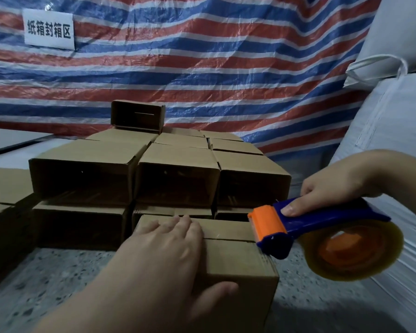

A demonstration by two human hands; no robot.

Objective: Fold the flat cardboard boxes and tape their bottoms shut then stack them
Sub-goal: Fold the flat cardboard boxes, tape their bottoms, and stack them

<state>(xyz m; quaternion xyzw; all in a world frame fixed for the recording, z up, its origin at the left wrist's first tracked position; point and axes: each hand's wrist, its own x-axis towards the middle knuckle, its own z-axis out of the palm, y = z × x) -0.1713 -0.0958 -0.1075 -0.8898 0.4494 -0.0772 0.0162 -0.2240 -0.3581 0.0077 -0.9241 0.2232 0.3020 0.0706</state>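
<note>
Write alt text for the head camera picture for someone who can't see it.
A left hand presses flat on a cardboard box while the right hand holds a blue and orange tape dispenser at the box's right edge. Behind, folded boxes are stacked before a striped tarp.

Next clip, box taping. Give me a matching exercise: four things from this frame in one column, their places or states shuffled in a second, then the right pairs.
Things:
1. left hand
2. right hand
3. tape dispenser
4. white sign

Places or states:
A. fixed on the striped tarp, upper left
B. its orange end at the right edge of the near box
C. pressing flat on top of the near box
D. gripping the blue handle

Pairs: 1-C, 2-D, 3-B, 4-A
</note>
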